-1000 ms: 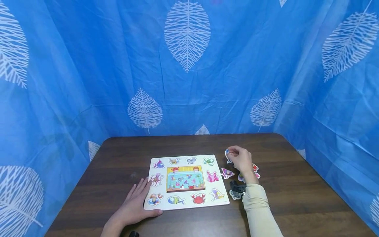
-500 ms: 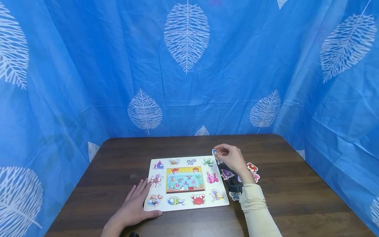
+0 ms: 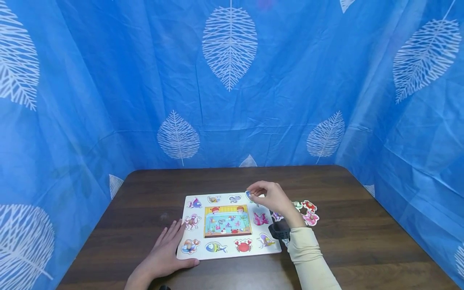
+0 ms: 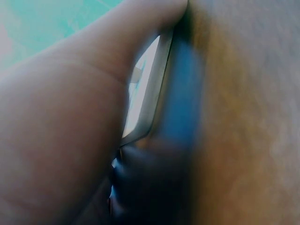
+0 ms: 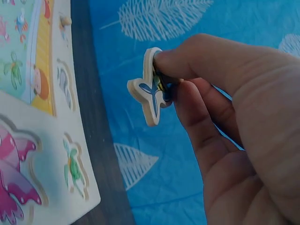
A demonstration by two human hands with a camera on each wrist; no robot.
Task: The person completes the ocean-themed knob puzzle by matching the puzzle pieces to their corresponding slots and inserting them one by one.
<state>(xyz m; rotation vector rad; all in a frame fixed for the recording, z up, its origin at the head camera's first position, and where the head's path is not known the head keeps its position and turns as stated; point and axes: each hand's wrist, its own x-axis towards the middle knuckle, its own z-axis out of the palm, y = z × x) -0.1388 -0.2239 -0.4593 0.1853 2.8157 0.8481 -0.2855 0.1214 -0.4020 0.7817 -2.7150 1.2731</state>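
Note:
My right hand pinches a fish-shaped wooden puzzle piece between thumb and fingertips. It is held above the upper right part of the white puzzle board; blue marks and a forked tail show on the piece. Below it lie the green turtle recess and the grey-blue recess. My left hand rests at the board's lower left corner, fingers straight along the left edge and thumb along the front edge. Knobbed pieces, an orange-and-blue one and a snail, sit in the board.
To the right of the board lie several loose pieces: a red crab, a pink one, a green one and a purple one, partly behind my right arm. A blue leaf-print curtain stands around the dark wooden table.
My right hand has carried the fish piece leftward from beside the loose pieces to over the board's upper right. The left hand and the board have stayed in place.

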